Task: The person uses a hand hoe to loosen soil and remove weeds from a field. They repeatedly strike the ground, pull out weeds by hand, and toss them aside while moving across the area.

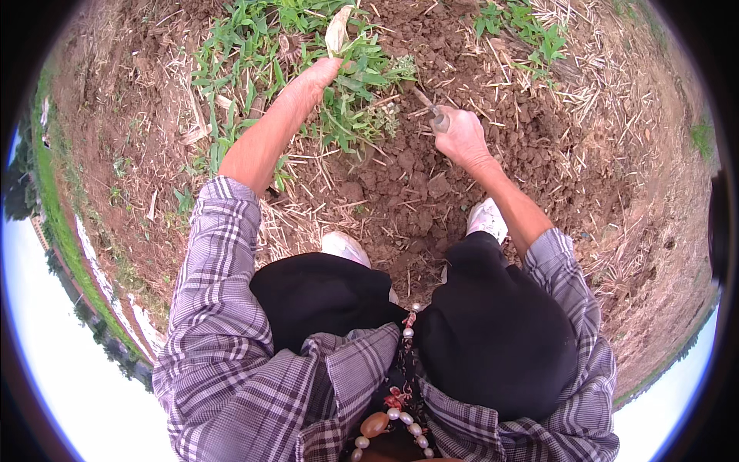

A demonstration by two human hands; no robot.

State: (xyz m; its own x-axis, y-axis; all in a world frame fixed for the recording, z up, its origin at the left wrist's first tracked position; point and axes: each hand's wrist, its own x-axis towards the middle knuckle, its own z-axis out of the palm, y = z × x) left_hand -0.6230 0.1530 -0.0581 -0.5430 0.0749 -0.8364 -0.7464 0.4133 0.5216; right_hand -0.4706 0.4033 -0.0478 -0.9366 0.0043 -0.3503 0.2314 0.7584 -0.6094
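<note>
My left hand (328, 71) is in among the leafy green weeds (361, 75), its fingers partly hidden by leaves. A dry, pale husk or leaf (337, 32) stands up just beyond its fingertips. Whether the hand grips stems cannot be made out. My right hand (462, 136) is closed around the handle of a hand tool (440, 122), whose narrow shaft points up and left towards the weeds. The working end of the tool is not clearly visible. Broken brown soil (404, 179) lies between and below the two hands.
Dry straw (597, 86) is strewn over the soil, thickest at the upper right. More green weeds (548, 43) grow at the upper right. My white shoes (345, 248) rest on the ground close below the hands. Cut stalk stubble (291, 46) stands among the left weeds.
</note>
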